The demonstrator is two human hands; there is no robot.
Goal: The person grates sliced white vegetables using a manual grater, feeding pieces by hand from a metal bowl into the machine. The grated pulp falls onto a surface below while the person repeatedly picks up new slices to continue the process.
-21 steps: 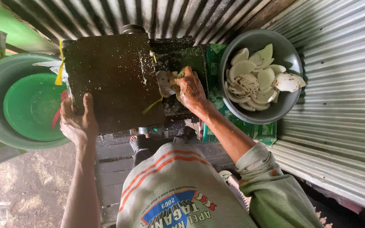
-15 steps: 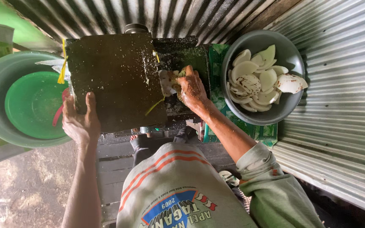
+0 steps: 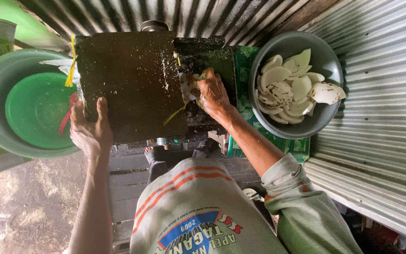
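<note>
Corrugated metal walls close in a dark grating machine (image 3: 132,84). The left hand (image 3: 89,129) grips its near left edge; the right hand (image 3: 212,94), fingers curled, presses a coconut piece (image 3: 194,83) into the opening. A slip might drag fingertips onto the grater.

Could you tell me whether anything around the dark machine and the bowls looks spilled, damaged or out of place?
White flecks are scattered over the dark machine cover and stick to the right hand at its opening. One white coconut piece overhangs the grey bowl's rim. Nothing looks damaged.
</note>
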